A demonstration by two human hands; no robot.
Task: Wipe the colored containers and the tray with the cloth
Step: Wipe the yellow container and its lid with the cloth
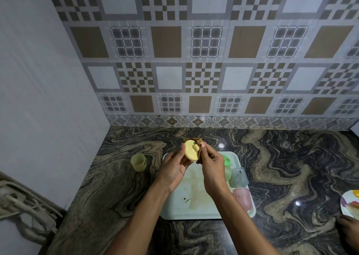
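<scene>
Head: round yellow lid [191, 151], crumpled brown cloth [198, 140].

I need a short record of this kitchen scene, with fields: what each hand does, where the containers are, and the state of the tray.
left hand: holds the yellow lid by its edge, above the tray
right hand: pinches the brown cloth against the lid
yellow container: upright on the counter, left of the tray
tray: white, with stains in the middle
on tray, right side: green container, blue container, pink container
</scene>
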